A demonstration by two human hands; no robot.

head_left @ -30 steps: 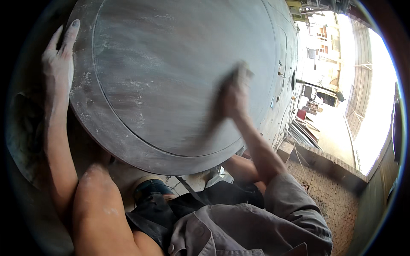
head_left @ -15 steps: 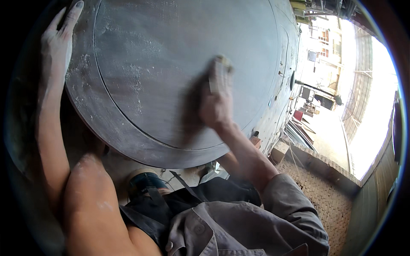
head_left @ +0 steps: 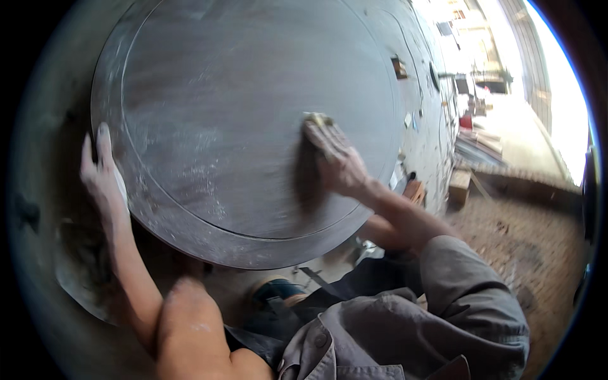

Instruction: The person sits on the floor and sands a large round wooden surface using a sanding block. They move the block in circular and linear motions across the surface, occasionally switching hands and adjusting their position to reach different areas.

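Clearly, in the head view, the right hand (head_left: 342, 168) lies flattened over a small pad (head_left: 318, 118), its fingers holding it down; a pale yellowish edge shows past the fingertips. Under that hand is a round panel (head_left: 253, 82), dark grey, with white dust between the two hands. The left hand (head_left: 104, 180) touches the rim, two fingers straight and parted (whether it grips underneath, I cannot tell). To the right of the right wrist sits an orange-brown block (head_left: 414, 191).
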